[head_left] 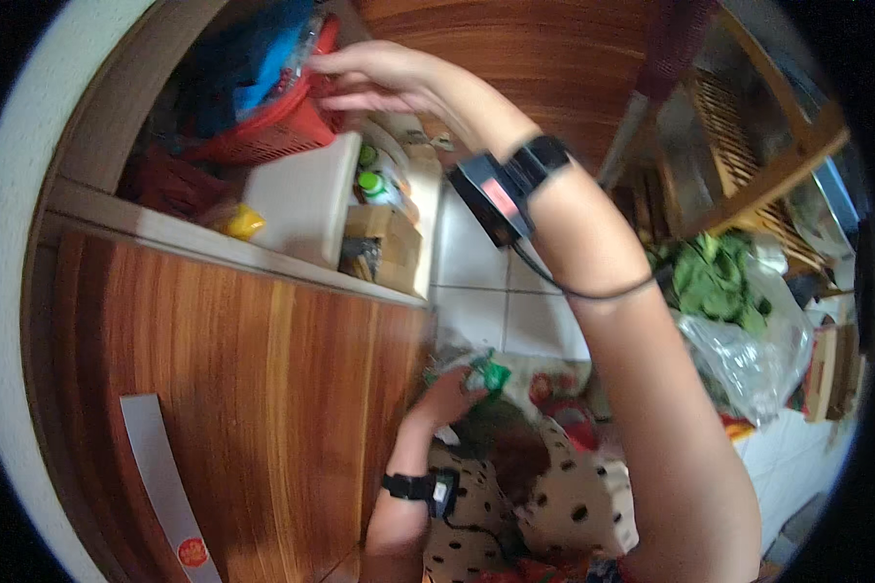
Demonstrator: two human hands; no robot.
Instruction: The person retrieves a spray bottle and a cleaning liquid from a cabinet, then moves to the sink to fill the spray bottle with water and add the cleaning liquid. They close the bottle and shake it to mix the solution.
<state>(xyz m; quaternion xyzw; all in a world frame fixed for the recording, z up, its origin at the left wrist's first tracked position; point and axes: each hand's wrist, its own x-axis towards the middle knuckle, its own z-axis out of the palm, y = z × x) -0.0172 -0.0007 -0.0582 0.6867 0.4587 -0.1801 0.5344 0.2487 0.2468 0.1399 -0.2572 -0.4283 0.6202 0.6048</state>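
Note:
My right hand [383,73] is at the upper left, inside a low cabinet. Its thumb lies over the rim of a red plastic basket [270,135] and its fingers are on the outer side. Blue material [270,62] and clear plastic fill the basket, which rests on a white shelf board [299,189]. Low in the middle, my left hand [445,399] holds a crumpled green plastic bag [490,375] above my lap. Blur hides the bag's contents. Each wrist wears a black strap with a small cabled device.
Below the board stand bottles with green caps [370,182] and a cardboard box [388,244]. A wooden cabinet door [262,379] spans the left. At right, leafy greens [714,280] lie in a clear plastic bag [758,357] beside a wooden rack [758,182]. White tiles [474,248] cover the floor.

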